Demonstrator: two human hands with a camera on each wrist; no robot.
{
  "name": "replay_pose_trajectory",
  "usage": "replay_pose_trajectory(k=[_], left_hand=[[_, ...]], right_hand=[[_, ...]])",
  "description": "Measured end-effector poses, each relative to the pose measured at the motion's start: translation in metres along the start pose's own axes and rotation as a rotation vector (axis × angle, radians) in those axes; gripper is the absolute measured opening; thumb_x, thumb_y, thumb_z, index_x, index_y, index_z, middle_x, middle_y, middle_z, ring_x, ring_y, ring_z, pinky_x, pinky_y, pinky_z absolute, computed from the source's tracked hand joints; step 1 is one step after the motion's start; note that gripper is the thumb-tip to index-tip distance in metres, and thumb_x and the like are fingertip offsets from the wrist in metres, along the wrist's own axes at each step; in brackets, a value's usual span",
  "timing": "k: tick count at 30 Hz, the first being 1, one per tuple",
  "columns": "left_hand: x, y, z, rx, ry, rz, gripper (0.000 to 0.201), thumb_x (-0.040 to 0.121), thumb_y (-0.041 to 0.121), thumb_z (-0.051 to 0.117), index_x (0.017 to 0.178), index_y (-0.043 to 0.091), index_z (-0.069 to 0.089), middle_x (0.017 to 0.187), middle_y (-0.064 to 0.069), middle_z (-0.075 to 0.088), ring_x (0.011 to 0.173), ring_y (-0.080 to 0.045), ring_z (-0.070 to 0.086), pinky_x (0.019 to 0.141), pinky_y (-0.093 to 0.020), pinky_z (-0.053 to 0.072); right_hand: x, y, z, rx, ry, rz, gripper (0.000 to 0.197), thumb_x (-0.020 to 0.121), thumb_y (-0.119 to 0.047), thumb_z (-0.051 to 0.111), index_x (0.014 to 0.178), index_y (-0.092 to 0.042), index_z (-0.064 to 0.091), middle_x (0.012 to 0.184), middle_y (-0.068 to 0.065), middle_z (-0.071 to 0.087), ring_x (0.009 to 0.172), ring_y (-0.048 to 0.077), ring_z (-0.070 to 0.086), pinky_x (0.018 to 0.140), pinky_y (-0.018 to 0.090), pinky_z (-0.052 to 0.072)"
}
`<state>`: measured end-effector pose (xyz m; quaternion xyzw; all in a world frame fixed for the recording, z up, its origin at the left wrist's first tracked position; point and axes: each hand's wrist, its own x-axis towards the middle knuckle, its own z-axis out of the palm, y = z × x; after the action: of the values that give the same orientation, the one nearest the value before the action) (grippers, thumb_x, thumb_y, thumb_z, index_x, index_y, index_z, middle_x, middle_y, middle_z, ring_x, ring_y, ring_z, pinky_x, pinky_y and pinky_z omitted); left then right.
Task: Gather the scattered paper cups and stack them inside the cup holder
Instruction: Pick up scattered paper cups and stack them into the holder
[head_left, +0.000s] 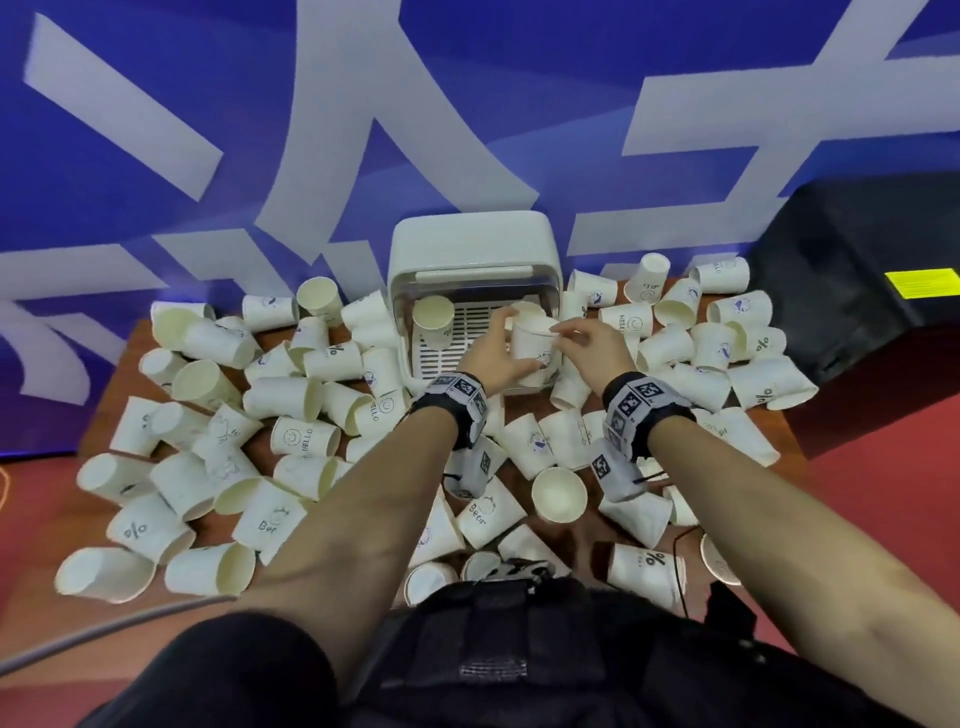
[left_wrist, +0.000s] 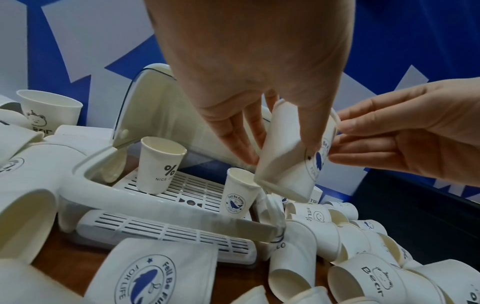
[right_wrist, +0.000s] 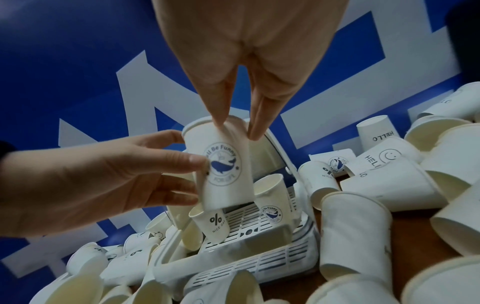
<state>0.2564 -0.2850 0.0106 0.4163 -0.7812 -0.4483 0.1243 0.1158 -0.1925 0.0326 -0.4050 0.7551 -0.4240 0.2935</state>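
A white cup holder (head_left: 470, 244) stands at the table's far middle with its lid tipped back. Two paper cups stand upright on its slatted tray: a "%" cup (left_wrist: 161, 166) on the left and a whale-logo cup (left_wrist: 240, 191) on the right. Above the right cup hangs another whale-logo cup (head_left: 535, 353), mouth up and tilted. My left hand (head_left: 506, 338) grips its side (left_wrist: 285, 174) between fingers and thumb. My right hand (head_left: 563, 330) pinches its rim from the right, with the fingertips (right_wrist: 255, 131) at the cup's mouth. Loose paper cups (head_left: 291, 395) lie all over the table.
Fallen cups crowd the brown table (head_left: 124, 364) on both sides of the holder and right up to my body. A black box (head_left: 857, 270) stands at the far right. The blue and white wall (head_left: 260, 130) is directly behind the holder. Red floor (head_left: 883, 493) surrounds the table.
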Motion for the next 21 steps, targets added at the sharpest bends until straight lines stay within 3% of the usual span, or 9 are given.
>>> replay_pose_trajectory(k=[8, 11, 14, 18, 21], left_hand=[[0.023, -0.018, -0.015, -0.052, 0.071, 0.005, 0.067, 0.078, 0.022, 0.074, 0.135, 0.022, 0.039, 0.126, -0.002, 0.059, 0.104, -0.023, 0.061, 0.09, -0.042, 0.051], [0.028, -0.021, -0.016, -0.099, 0.108, 0.021, 0.059, 0.083, 0.021, 0.07, 0.135, 0.02, 0.041, 0.128, 0.0, 0.058, 0.096, -0.02, 0.063, 0.086, -0.039, 0.053], [0.038, -0.028, -0.014, -0.139, 0.161, 0.043, 0.054, 0.085, 0.023, 0.069, 0.133, 0.018, 0.045, 0.128, -0.001, 0.058, 0.1, -0.016, 0.062, 0.085, -0.036, 0.054], [0.048, -0.038, -0.005, -0.181, 0.181, 0.053, 0.054, 0.084, 0.018, 0.071, 0.132, 0.015, 0.047, 0.129, -0.003, 0.057, 0.109, -0.015, 0.059, 0.084, -0.021, 0.05], [0.055, -0.042, 0.0, -0.185, 0.193, 0.057, 0.053, 0.084, 0.016, 0.07, 0.132, 0.013, 0.048, 0.129, -0.003, 0.057, 0.11, -0.013, 0.056, 0.079, -0.007, 0.045]], right_hand=[[0.029, -0.003, 0.021, -0.039, -0.004, 0.005, 0.012, 0.088, -0.011, 0.063, 0.097, -0.013, 0.069, 0.104, 0.002, 0.063, 0.091, 0.013, 0.057, 0.076, 0.014, 0.04], [0.037, 0.003, 0.028, -0.062, 0.007, -0.044, 0.01, 0.087, -0.007, 0.063, 0.094, -0.012, 0.068, 0.109, 0.004, 0.064, 0.093, 0.013, 0.058, 0.083, 0.018, 0.044], [0.048, 0.014, 0.032, -0.13, 0.023, -0.107, 0.009, 0.085, -0.002, 0.062, 0.09, -0.007, 0.068, 0.116, 0.006, 0.064, 0.103, 0.018, 0.059, 0.087, 0.018, 0.04], [0.055, 0.028, 0.037, -0.176, 0.034, -0.141, 0.01, 0.084, 0.001, 0.06, 0.086, -0.006, 0.067, 0.13, 0.004, 0.059, 0.114, 0.017, 0.056, 0.099, 0.025, 0.042], [0.058, 0.032, 0.039, -0.236, 0.049, -0.158, 0.009, 0.086, 0.0, 0.058, 0.087, -0.005, 0.065, 0.135, 0.0, 0.055, 0.112, 0.013, 0.055, 0.097, 0.026, 0.043]])
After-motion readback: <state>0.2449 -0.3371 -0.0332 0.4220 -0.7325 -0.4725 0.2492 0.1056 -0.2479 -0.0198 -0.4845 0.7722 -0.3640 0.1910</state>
